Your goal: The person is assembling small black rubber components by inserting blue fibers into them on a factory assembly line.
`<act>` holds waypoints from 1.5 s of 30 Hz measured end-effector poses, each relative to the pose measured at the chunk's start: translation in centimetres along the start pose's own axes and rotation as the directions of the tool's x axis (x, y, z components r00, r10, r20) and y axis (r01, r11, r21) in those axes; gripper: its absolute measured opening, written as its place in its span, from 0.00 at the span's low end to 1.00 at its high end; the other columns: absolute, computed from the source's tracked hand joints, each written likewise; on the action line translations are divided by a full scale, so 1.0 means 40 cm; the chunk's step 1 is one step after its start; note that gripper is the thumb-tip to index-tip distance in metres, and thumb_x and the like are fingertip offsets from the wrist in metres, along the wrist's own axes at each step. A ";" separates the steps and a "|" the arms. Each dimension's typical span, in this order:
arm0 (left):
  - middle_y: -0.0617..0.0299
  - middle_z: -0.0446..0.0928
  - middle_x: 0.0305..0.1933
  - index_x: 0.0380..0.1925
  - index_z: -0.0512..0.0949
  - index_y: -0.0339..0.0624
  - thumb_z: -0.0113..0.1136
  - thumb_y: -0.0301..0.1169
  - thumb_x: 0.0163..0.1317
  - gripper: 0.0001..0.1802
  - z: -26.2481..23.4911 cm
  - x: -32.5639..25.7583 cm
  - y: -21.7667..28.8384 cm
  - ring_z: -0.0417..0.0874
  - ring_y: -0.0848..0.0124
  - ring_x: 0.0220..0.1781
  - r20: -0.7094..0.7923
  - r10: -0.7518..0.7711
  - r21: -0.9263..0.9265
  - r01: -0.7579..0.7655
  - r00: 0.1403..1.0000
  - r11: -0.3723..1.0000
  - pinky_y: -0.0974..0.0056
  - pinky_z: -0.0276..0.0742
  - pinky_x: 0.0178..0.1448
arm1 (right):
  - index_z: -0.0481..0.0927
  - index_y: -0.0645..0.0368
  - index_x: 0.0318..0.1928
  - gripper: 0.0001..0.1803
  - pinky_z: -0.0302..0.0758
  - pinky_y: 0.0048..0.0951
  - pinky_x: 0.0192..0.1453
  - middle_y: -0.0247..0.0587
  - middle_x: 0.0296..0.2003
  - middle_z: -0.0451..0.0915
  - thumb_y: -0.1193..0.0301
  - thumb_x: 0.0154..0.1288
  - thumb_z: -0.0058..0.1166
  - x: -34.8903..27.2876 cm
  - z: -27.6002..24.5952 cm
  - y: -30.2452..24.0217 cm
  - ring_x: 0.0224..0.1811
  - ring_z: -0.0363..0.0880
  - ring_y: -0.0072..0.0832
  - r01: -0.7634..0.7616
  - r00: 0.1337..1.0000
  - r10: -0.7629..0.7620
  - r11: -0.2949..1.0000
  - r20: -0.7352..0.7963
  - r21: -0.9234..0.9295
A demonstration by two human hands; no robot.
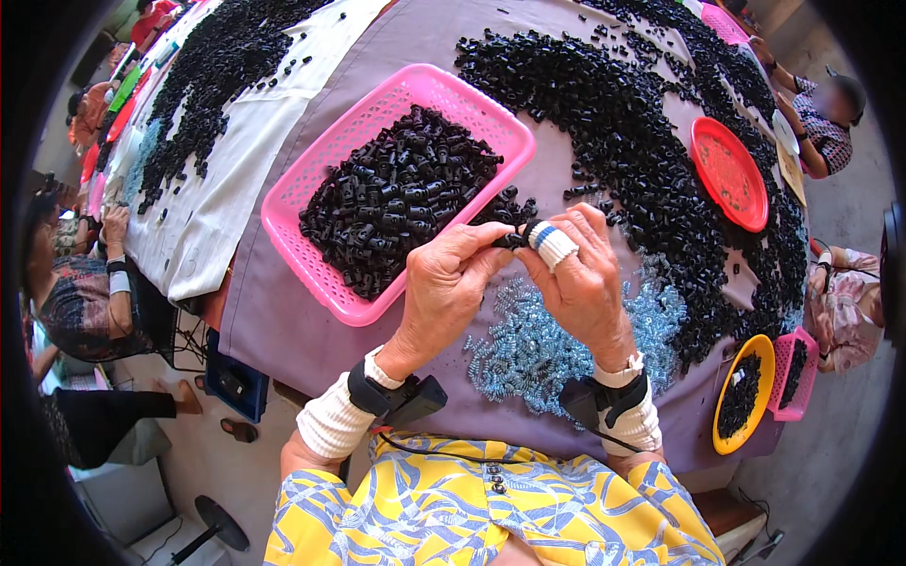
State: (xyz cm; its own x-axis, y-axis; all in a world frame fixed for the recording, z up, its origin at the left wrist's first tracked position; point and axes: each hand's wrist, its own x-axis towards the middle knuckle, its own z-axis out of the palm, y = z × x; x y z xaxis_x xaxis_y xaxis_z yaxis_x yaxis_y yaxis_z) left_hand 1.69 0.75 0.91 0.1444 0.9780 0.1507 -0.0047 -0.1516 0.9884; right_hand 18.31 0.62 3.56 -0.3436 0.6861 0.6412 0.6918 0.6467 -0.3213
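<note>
My left hand (pixel 436 291) and my right hand (pixel 583 278) meet above the table, fingertips almost touching. Between them is a small black plastic cord lock part (pixel 511 240), pinched by the left thumb and finger. The right thumb and fingers close on its other end; whether they hold a separate piece is hidden. A white finger sleeve (pixel 552 243) with a blue stripe covers one right finger. Beneath the right hand spreads a heap of small shiny coil springs (pixel 528 354). Beside the left hand, a pink basket (pixel 283 212) holds many similar black cord lock parts (pixel 396 193).
Loose black parts (pixel 604 123) cover the table's far and right side, around a red tray (pixel 727 170). A yellow tray (pixel 719 420) and a small pink basket (pixel 802 401) stand near the right edge. People (pixel 85 292) sit left and right, beside another heap (pixel 217 71).
</note>
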 end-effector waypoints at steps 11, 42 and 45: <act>0.65 0.80 0.35 0.46 0.79 0.33 0.58 0.20 0.62 0.12 -0.001 0.001 0.024 0.76 0.82 0.34 0.044 -0.090 -0.134 0.095 0.995 0.986 0.77 0.75 0.41 | 0.78 0.66 0.36 0.09 0.73 0.38 0.37 0.47 0.31 0.78 0.79 0.53 0.61 -0.017 0.029 -0.010 0.35 0.76 0.45 -0.205 0.973 0.224 0.944 -0.046 0.260; 0.63 0.80 0.36 0.44 0.82 0.37 0.59 0.15 0.55 0.16 -0.011 0.008 0.024 0.78 0.81 0.34 0.051 0.073 0.111 -0.078 0.996 0.991 0.75 0.75 0.38 | 0.77 0.66 0.33 0.10 0.70 0.42 0.51 0.45 0.31 0.77 0.81 0.47 0.60 -0.001 0.006 0.010 0.37 0.76 0.39 0.017 0.999 -0.018 0.999 0.045 0.033; 0.63 0.80 0.36 0.44 0.82 0.36 0.59 0.15 0.55 0.15 -0.010 0.008 0.026 0.78 0.81 0.34 0.048 0.077 0.102 -0.082 0.996 0.991 0.75 0.75 0.38 | 0.77 0.66 0.34 0.10 0.69 0.40 0.51 0.45 0.31 0.77 0.81 0.47 0.60 -0.003 0.007 0.005 0.37 0.76 0.39 -0.020 0.999 0.019 1.000 0.038 0.019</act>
State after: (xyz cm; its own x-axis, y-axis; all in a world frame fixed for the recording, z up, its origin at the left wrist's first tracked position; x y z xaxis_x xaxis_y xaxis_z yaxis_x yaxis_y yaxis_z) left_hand 1.34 0.96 1.98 0.1909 0.9554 0.2254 0.0842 -0.2447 0.9659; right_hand 18.33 0.76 3.23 -0.3542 0.7103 0.6083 0.6864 0.6392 -0.3467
